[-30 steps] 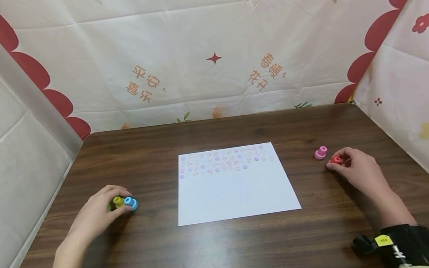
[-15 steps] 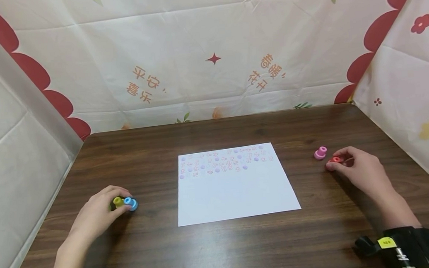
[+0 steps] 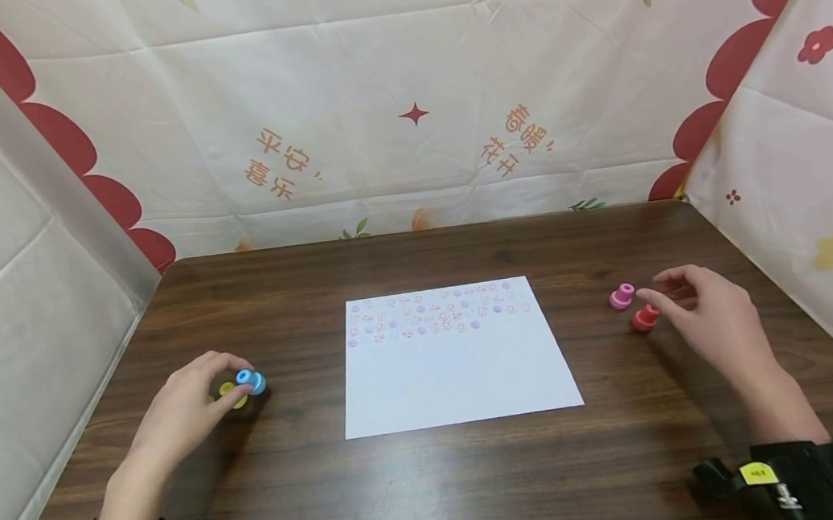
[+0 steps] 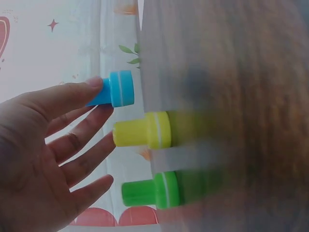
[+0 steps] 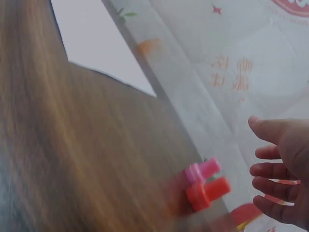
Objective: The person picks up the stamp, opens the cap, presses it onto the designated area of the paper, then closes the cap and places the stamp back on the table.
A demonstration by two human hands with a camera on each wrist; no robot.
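My left hand pinches a blue stamp between thumb and fingertips, and the stamp is held just above the table. Beside it on the tabletop stand a yellow stamp and a green stamp, which the hand mostly hides in the head view. Over on the right, a red stamp stands upright next to a pink stamp. My right hand hovers right by the red stamp with fingers loosely bent, holding nothing; the right wrist view shows a gap between them.
A white sheet of paper lies mid-table, its upper part covered in small red and purple stamped marks. The dark wooden table is enclosed by white printed cloth at the back and sides.
The left hand has raised the blue stamp slightly off the table. The right hand has let go of the red stamp, left standing, and drawn up and back to the right.
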